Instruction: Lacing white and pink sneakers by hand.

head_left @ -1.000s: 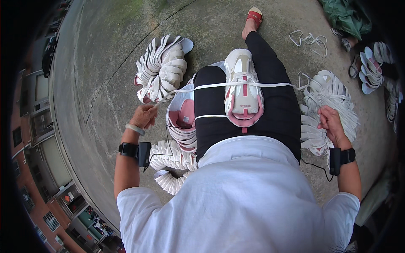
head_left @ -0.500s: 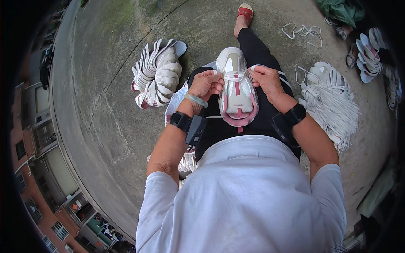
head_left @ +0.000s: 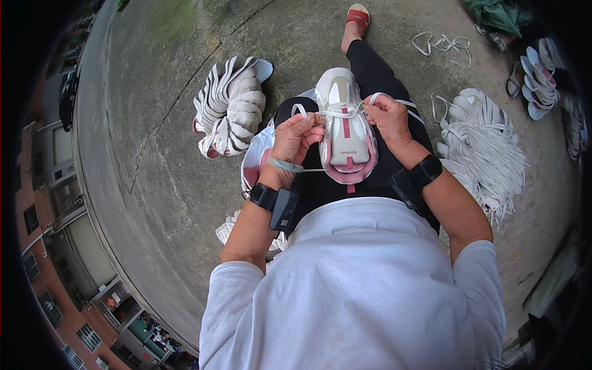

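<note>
A white sneaker upper [head_left: 348,148] with pink trim lies across my lap, its toe pointing away from me. White shoelace [head_left: 338,113] crosses over its tongue. My left hand [head_left: 297,137] pinches one part of the lace just left of the upper, and a small loop stands up above the fingers. On the other side, my right hand [head_left: 388,118] is closed on the lace, with a loop arching over the fingertips. Below my left hand a thin strand of lace runs across to the upper.
Left on the concrete ground [head_left: 154,203] sits a curved row of stacked white shoe uppers [head_left: 237,108]. At right lie more uppers under a heap of white laces [head_left: 487,154]. Loose laces [head_left: 444,46] rest farther off, near stacked uppers [head_left: 538,83] and green plastic [head_left: 502,15].
My left hand has drawn slightly left and down, away from the upper, and a lace loop now rises above it. My right hand has barely shifted.
</note>
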`<state>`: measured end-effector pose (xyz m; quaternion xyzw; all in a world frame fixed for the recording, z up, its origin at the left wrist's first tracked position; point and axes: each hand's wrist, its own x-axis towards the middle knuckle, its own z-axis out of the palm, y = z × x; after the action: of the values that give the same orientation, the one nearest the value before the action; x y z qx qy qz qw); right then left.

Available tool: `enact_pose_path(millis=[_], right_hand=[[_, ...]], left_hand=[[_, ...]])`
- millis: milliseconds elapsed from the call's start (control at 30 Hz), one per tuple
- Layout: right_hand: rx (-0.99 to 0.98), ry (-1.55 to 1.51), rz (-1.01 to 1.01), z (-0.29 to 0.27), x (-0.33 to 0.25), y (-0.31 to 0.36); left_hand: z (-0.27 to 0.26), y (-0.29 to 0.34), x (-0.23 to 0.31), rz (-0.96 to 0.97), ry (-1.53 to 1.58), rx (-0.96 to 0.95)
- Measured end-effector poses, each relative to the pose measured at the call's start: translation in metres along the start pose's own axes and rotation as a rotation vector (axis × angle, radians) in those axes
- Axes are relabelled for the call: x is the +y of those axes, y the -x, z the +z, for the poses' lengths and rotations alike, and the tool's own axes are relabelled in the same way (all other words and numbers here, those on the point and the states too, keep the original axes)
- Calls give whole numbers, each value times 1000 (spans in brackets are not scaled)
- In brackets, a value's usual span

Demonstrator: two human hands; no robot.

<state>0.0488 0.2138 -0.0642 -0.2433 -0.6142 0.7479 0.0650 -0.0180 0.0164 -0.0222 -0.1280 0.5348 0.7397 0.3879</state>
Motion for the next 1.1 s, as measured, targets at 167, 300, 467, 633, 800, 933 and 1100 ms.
enact_pose_path(millis=[167, 300, 467, 633, 800, 933, 1100], right_hand=[[-1, 48, -50, -1, 6, 2], [1, 512, -512, 1, 4, 3], [-9, 749, -613, 6, -6, 1], [-46, 883, -318, -6, -16, 11], [-242, 851, -690, 5, -30, 21], [-341, 962, -773, 16, -31, 21], [-337, 1056, -739, 16, -27, 16]], left_hand=[[-5, 0, 0, 27, -109, -31], [-8, -5, -5, 71, -104, -5], [-3, -6, -6, 79, 26, 5], [-5, -12, -9, 110, 150, -44], [3, -14, -7, 43, 136, -61], [-3, -16, -11, 20, 113, -62], [-3, -14, -14, 114, -127, -1]])
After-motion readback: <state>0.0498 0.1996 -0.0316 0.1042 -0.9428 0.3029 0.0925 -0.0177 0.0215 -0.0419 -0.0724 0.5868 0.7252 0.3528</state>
